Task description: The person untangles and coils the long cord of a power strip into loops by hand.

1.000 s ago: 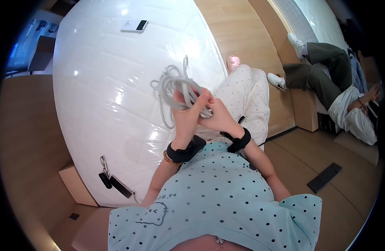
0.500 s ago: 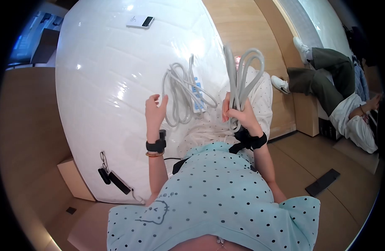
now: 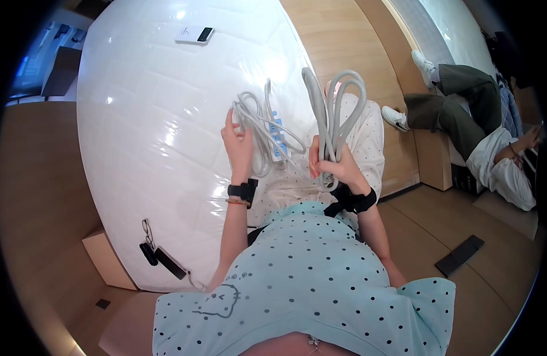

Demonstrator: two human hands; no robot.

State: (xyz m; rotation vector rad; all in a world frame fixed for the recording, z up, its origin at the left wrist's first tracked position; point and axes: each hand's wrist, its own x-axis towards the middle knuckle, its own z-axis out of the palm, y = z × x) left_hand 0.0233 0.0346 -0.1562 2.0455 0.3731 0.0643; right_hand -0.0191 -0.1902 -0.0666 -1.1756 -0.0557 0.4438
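Several loops of thick grey cable [image 3: 352, 113] stand up out of my right hand [image 3: 340, 168], whose fingers are wrapped round their lower end. My left hand [image 3: 236, 141] is beside a looser bundle of grey cable [image 3: 258, 127], its index finger stretched toward the bundle's left edge and its other fingers partly curled; whether it touches the cable I cannot tell. Between the two bundles lies a white power strip [image 3: 277, 137] with blue sockets, partly covered by cable, next to my leg at the mattress edge.
The plastic-covered mattress [image 3: 137, 148] carries a white device [image 3: 194, 35] with a black screen, glasses [image 3: 147, 231], a black case [image 3: 148, 254] and a black phone-like object [image 3: 170, 263]. A dark flat object [image 3: 460, 256] lies on the floor. Another person [image 3: 469, 113] is at the right.
The cable has parted into two bundles, one raised in my right hand. My left hand came away from it, then moved up and right toward the loose bundle.
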